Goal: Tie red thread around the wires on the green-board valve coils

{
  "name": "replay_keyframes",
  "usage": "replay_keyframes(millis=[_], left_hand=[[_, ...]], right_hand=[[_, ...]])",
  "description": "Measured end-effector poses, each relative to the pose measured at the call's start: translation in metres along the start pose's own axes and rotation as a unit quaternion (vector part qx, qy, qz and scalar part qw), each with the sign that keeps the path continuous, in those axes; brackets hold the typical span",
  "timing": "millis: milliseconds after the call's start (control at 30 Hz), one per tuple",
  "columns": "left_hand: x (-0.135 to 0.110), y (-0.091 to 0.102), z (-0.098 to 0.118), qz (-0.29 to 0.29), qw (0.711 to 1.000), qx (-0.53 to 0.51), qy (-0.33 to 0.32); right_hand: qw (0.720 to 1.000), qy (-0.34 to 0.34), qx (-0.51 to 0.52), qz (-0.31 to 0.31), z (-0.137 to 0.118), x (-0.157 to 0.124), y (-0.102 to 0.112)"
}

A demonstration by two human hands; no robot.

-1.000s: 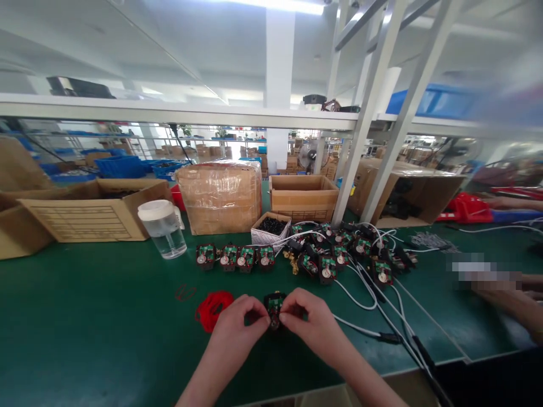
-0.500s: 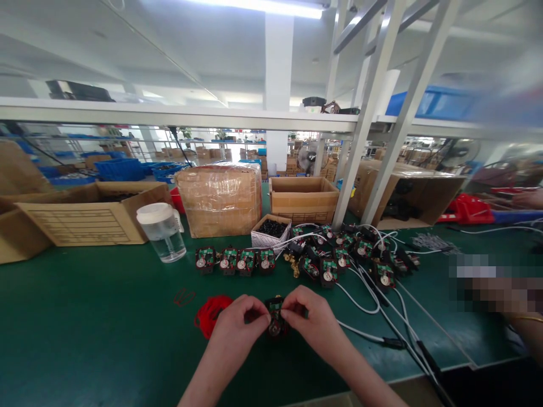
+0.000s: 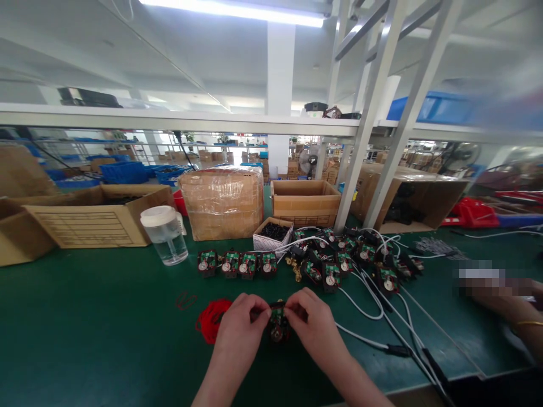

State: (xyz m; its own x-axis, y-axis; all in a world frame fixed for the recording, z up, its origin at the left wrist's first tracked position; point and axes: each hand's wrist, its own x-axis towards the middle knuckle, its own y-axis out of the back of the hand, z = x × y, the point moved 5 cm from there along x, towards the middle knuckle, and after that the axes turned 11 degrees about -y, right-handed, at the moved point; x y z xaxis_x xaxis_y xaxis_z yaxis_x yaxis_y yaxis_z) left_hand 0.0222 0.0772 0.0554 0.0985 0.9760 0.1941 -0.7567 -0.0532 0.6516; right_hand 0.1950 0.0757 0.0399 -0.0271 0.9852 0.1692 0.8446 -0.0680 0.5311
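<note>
A small black module with a green circuit board [image 3: 278,328] sits between my two hands above the green table mat [image 3: 93,328]. My left hand [image 3: 241,330] pinches its left side with closed fingers. On the other side, my right hand [image 3: 311,325] is closed on it too. A white cable [image 3: 360,338] runs from under my right hand toward the right. Just left of my left hand lies a heap of red bands [image 3: 210,319]. A row of finished-looking modules [image 3: 237,263] lies beyond my hands, and a pile of wired modules [image 3: 352,257] lies to its right.
A lidded clear jug [image 3: 164,234], cardboard boxes [image 3: 85,217], a wrapped carton [image 3: 223,200] and a small white box of black parts [image 3: 272,233] stand at the back. Metal frame posts [image 3: 360,147] rise behind the pile. Another person's forearm [image 3: 515,314] rests at the right edge.
My hands have turned the module slightly and shifted a little lower and right in view. The other person's arm at the right has moved.
</note>
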Motion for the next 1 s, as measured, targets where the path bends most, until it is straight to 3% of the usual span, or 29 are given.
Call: replay_keyframes(millis=[567,1000], left_hand=[[-0.002,-0.002,0.002,0.015,0.998,0.03,-0.05],[-0.002,-0.003,-0.002,-0.005,1.0,0.011,0.01]], right_hand=[[0.998,-0.006,-0.051,0.02,-0.003,0.001,-0.004],[0.999,-0.031,-0.014,0.018,-0.001,0.008,-0.003]])
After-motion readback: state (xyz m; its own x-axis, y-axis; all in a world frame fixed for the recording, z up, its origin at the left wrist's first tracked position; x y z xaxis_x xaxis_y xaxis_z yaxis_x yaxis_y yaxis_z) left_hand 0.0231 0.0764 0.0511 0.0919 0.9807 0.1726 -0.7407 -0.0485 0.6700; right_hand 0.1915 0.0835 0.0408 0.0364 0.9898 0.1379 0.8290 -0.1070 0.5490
